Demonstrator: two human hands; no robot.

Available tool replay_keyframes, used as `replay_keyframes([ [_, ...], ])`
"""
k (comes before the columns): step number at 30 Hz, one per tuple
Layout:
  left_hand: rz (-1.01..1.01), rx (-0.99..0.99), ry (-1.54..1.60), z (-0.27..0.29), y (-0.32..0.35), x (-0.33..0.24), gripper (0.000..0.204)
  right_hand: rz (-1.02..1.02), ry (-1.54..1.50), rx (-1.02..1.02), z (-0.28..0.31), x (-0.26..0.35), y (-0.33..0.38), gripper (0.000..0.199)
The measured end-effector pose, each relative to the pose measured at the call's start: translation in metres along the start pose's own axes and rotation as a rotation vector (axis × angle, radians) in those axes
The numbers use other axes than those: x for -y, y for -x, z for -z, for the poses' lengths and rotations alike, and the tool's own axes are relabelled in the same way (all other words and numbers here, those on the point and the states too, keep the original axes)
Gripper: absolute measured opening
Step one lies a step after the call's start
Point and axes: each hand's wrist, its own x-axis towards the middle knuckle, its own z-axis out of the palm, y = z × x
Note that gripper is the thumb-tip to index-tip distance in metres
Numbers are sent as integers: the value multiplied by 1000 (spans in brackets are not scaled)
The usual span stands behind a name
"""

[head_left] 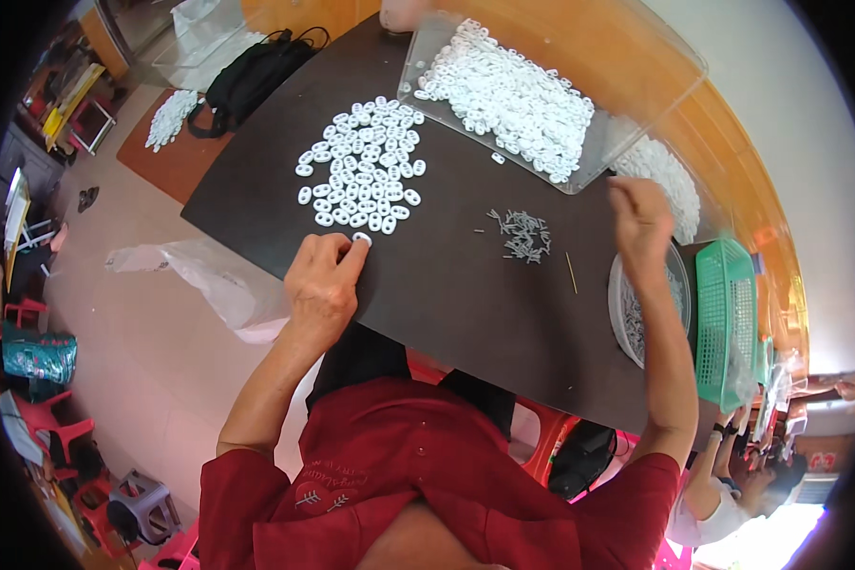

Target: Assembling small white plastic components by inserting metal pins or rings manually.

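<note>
Near the table's front edge, my left hand has its thumb and forefinger closed on a small white oval piece. Just beyond it, many white oval pieces with two dark holes lie flat in a single-layer patch. My right hand is raised at the right, over the area between the clear bin and a round tub of grey pins. Its fingers are curled together; anything between them is too small to make out. A loose pile of short grey pins lies left of it, beside a thin yellowish stick.
A clear plastic bin heaped with white pieces stands at the back of the dark table. A green basket is at the right edge. A black bag rests at the far left, and a plastic bag hangs beside the table.
</note>
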Motion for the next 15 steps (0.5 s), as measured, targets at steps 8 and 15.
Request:
replay_keyframes([
  [8,-17,-18,110,-9,-9,-23,33,-11,-209,253,-99,47,-8,13],
  [15,6,-88,232,-16,-14,-43,31,280,149,189,-139,25,-15,3],
])
